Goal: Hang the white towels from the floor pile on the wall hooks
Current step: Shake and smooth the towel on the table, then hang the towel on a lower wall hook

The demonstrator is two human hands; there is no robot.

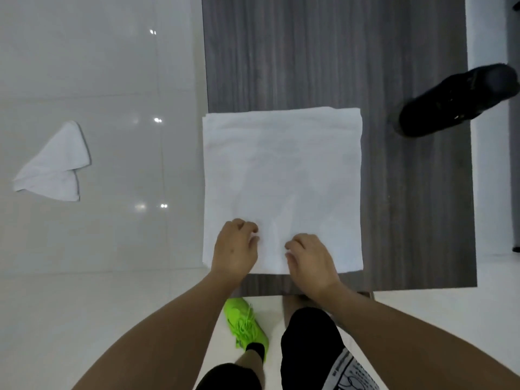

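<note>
Both hands, left (235, 247) and right (308, 258), pinch the towel stack's (281, 170) near edge

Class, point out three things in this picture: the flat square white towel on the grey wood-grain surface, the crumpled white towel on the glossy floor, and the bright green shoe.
Flat square white towel (282, 170), head view, its bare middle.
Crumpled white towel (56, 164), head view, its folded centre.
Bright green shoe (244, 323), head view, its laces.
</note>
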